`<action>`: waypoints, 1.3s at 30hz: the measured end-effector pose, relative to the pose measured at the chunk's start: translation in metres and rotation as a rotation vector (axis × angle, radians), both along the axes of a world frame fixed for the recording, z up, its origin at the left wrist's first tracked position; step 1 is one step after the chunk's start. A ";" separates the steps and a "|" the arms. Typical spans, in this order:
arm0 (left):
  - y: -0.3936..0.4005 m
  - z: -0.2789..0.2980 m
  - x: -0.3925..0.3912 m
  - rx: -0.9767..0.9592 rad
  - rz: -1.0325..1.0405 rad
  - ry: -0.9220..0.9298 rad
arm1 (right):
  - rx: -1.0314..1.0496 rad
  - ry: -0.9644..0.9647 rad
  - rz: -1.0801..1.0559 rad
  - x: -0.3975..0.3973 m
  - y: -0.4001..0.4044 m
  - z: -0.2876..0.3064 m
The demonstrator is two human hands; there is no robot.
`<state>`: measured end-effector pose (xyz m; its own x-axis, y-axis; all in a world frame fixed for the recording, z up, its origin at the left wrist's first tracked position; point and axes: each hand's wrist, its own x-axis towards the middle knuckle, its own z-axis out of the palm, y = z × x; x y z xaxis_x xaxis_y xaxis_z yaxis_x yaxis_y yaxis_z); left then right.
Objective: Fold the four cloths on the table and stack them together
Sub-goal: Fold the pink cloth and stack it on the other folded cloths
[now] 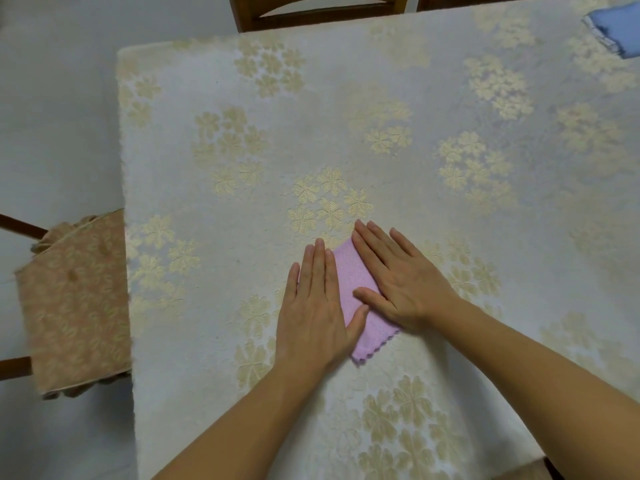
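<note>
A small pink cloth (356, 296) with a scalloped edge lies folded into a narrow rectangle near the middle of the table (242, 140). My left hand (317, 306) lies flat on its left side, fingers straight and together. My right hand (398, 275) presses flat on its right side, thumb stretched across the cloth. A blue cloth (613, 27) lies at the table's far right corner, cut off by the frame edge. No other cloths are in view.
The table wears a cream cloth with golden flower patterns. A chair with a patterned orange cushion (76, 303) stands at the table's left side. A wooden chair back (318, 10) shows beyond the far edge.
</note>
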<state>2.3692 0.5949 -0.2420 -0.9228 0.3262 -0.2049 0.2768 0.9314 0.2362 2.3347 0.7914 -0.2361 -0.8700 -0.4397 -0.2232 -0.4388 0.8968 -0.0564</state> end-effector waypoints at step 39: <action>0.000 0.078 0.006 1.322 1.286 -0.665 | -0.800 -0.383 -1.037 0.010 -0.014 0.084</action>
